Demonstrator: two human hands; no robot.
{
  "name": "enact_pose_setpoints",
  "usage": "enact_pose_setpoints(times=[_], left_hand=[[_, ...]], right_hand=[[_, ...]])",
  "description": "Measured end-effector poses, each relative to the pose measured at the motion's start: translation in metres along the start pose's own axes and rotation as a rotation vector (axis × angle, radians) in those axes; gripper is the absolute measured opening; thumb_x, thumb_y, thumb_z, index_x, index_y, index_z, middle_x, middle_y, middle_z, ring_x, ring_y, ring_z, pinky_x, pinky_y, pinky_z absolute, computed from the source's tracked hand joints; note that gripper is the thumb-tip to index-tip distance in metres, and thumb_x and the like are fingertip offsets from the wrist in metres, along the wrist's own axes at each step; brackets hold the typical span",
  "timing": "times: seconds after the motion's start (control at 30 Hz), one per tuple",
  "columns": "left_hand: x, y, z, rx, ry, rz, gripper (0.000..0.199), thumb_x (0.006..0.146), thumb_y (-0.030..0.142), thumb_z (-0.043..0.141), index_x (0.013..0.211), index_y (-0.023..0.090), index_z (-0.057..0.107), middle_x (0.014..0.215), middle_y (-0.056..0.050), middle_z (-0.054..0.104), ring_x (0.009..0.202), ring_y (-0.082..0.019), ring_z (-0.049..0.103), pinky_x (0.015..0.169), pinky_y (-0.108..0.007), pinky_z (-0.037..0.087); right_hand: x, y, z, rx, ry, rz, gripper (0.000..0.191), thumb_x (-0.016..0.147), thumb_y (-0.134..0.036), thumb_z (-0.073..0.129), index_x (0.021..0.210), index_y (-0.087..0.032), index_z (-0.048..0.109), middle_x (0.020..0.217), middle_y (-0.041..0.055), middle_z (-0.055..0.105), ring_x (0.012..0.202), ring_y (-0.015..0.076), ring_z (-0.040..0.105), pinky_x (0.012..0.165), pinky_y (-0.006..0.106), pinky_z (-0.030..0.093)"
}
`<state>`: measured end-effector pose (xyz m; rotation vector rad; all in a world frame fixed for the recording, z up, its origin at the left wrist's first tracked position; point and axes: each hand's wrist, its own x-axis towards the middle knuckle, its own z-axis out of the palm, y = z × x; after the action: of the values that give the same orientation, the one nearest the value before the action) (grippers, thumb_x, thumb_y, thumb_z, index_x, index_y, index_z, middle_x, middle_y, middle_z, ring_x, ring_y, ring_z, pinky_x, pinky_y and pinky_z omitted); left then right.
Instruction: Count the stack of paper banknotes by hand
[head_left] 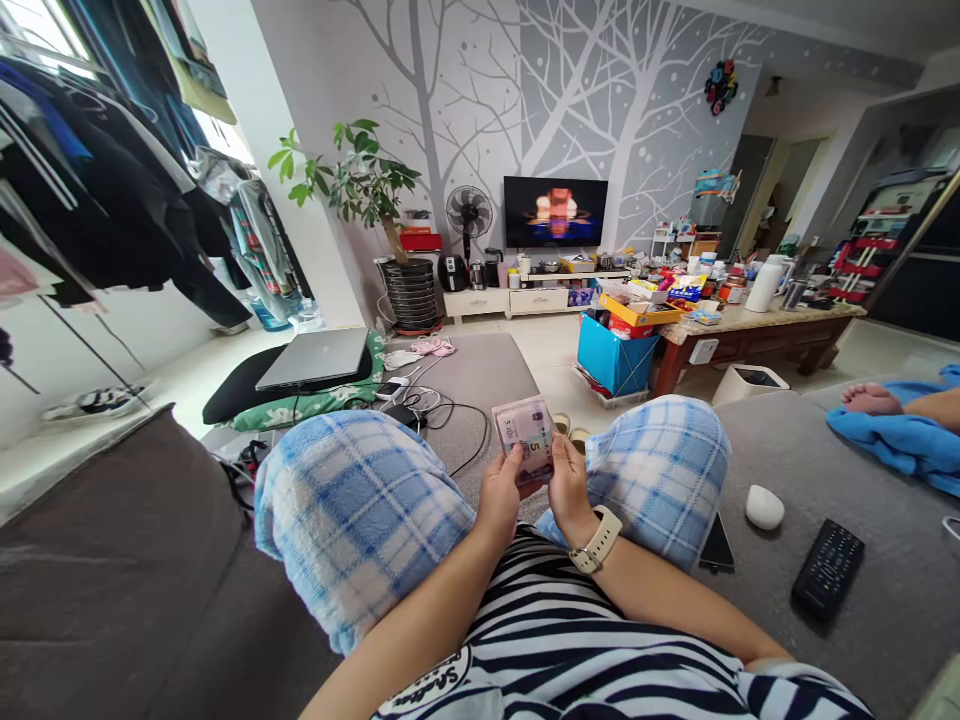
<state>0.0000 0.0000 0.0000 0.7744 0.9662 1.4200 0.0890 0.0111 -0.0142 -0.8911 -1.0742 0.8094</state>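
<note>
Sofa (787, 470) below; both hands' fingers (514, 458) (559, 450) clasp banknotes (532, 432).

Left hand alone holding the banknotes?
No: the left hand and the right hand both hold the banknotes, one at each side.

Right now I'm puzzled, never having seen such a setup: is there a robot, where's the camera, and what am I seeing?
No robot here, just a person working bare-handed. The single picture comes from a camera worn on that person's head, looking forward and down. The left hand and right hand together hold a stack of banknotes; a pale watch sits on the right wrist. On the grey sofa, to the right, lie a black remote control and a white rounded object.
</note>
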Motion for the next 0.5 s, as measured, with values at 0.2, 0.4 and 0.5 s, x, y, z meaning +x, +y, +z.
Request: enact_pose_setpoints(times=[0.2,0.4,0.5], left_hand=[[0.0,0.004,0.0,-0.003,0.001,-0.021,0.035,0.076,0.042,0.063,0.095,0.012,0.066,0.084,-0.011,0.072,0.068,-0.019,0.067,0.059,-0.029,0.054],[-0.002,0.006,-0.002,0.07,-0.028,0.055,0.043,0.072,0.048,0.065,0.094,0.011,0.068,0.085,-0.011,0.072,0.07,-0.02,0.067,0.058,-0.029,0.053],[-0.004,0.005,-0.002,0.139,-0.06,0.058,0.049,0.069,0.052,0.067,0.093,0.011,0.068,0.087,-0.012,0.072,0.073,-0.021,0.067,0.059,-0.029,0.053]], right_hand=[[-0.005,-0.004,0.002,-0.019,0.012,-0.047,0.041,0.09,-0.05,0.042,0.099,-0.018,0.067,0.094,0.0083,0.069,0.088,0.02,0.061,0.079,0.033,0.047],[0.001,-0.009,0.0,0.215,-0.074,0.054,0.044,0.088,-0.055,0.043,0.098,-0.018,0.066,0.089,0.0071,0.068,0.077,0.0192,0.061,0.068,0.031,0.048],[0.006,-0.011,-0.003,0.227,-0.095,0.063,0.04,0.085,-0.053,0.049,0.097,-0.018,0.064,0.083,0.0044,0.066,0.071,0.0164,0.057,0.063,0.028,0.045]])
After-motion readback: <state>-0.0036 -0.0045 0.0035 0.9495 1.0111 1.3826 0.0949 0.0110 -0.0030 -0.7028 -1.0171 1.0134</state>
